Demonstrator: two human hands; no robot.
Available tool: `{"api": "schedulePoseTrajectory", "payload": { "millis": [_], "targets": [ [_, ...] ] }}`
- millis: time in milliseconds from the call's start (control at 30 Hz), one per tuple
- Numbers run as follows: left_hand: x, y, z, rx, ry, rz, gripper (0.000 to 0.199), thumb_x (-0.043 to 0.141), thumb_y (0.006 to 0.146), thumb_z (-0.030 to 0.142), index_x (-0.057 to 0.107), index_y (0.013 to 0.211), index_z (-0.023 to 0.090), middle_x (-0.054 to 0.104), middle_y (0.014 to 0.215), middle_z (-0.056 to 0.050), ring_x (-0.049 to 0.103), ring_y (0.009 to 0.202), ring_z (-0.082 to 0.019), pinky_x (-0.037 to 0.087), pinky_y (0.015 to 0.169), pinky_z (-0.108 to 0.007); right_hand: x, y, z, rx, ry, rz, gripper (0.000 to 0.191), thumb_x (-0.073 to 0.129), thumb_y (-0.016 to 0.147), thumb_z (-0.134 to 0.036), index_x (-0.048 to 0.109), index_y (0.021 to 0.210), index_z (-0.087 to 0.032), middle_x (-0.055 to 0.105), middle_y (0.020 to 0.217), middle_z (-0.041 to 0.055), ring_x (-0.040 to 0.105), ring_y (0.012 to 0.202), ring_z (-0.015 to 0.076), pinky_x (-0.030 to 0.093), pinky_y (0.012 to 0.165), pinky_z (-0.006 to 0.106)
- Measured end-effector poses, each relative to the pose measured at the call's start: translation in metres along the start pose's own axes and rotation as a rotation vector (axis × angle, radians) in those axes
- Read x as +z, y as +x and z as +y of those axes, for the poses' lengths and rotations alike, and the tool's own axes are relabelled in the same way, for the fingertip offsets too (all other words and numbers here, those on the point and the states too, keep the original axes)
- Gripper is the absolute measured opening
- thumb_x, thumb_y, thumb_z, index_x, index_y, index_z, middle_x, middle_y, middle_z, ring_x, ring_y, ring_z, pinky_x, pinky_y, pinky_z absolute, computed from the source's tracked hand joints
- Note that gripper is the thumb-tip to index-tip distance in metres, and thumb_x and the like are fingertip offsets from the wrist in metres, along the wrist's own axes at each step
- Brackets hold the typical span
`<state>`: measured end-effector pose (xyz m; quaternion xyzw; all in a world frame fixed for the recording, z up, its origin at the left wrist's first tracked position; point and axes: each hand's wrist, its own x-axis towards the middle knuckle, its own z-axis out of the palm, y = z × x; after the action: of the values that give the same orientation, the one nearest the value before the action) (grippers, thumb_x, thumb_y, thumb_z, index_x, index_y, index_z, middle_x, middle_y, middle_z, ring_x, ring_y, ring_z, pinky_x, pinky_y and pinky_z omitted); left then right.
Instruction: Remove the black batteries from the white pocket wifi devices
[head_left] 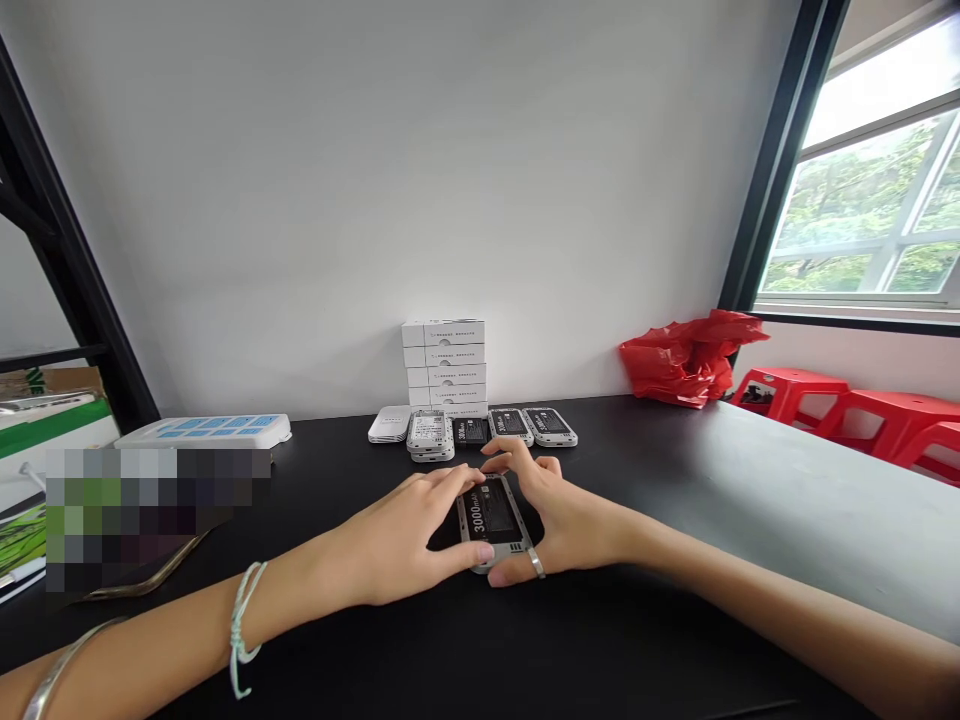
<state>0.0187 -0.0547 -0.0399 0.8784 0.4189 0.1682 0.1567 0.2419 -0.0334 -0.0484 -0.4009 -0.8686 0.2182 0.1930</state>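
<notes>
In front of me on the black table lies a small white handheld device point(511, 549) with its back off. A black battery point(493, 510) marked 3000mAh sits inside its frame. My left hand point(424, 525) grips the device from the left, thumb on the near edge and fingertips at the far left corner. From the right, my right hand point(555, 515) holds it between a thumb at the near right corner and curled fingers at the far edge. Just beyond are two similar open devices with batteries point(551, 426), a loose-looking black battery point(470, 432) and stacked device bodies without batteries point(430, 432).
White covers point(390, 424) are piled beside the device bodies. Against the wall stands a stack of white boxes point(446, 365). A red plastic bag point(679, 360) lies at the back right, red stools point(795, 395) beyond. A white case with blue labels point(206, 430) lies left.
</notes>
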Motion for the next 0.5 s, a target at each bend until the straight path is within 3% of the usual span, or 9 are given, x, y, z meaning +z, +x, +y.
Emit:
{"api": "schedulePoseTrajectory", "payload": {
  "millis": [200, 333, 500],
  "targets": [
    [-0.004, -0.013, -0.01, 0.013, 0.041, 0.093, 0.047, 0.055, 0.085, 0.046, 0.046, 0.128, 0.031, 0.051, 0.133, -0.003, 0.049, 0.12, -0.026, 0.038, 0.103, -0.039, -0.027, -0.005, 0.024, 0.154, -0.078, -0.004, 0.091, 0.073, 0.055, -0.063, 0.028, 0.128, -0.031, 0.045, 0.135, 0.0081, 0.038, 0.12, 0.0369, 0.031, 0.097, 0.049],
    [-0.005, -0.015, -0.014, -0.056, -0.01, 0.069, 0.04, 0.055, 0.084, 0.045, 0.049, 0.121, 0.033, 0.057, 0.123, 0.0, 0.052, 0.114, -0.024, 0.042, 0.097, -0.037, -0.033, -0.006, 0.029, 0.207, -0.112, 0.041, 0.077, 0.069, 0.06, -0.063, 0.032, 0.121, -0.034, 0.046, 0.138, 0.0034, 0.044, 0.113, 0.0349, 0.031, 0.094, 0.049],
    [-0.005, -0.009, -0.015, -0.082, -0.037, 0.14, 0.02, 0.055, 0.083, 0.042, 0.051, 0.091, 0.024, 0.059, 0.092, 0.001, 0.054, 0.08, -0.016, 0.045, 0.071, -0.028, -0.03, -0.005, 0.027, 0.23, -0.14, 0.061, 0.073, 0.065, 0.063, -0.066, 0.033, 0.12, -0.035, 0.047, 0.138, 0.002, 0.044, 0.113, 0.0353, 0.031, 0.095, 0.051]
  ]
}}
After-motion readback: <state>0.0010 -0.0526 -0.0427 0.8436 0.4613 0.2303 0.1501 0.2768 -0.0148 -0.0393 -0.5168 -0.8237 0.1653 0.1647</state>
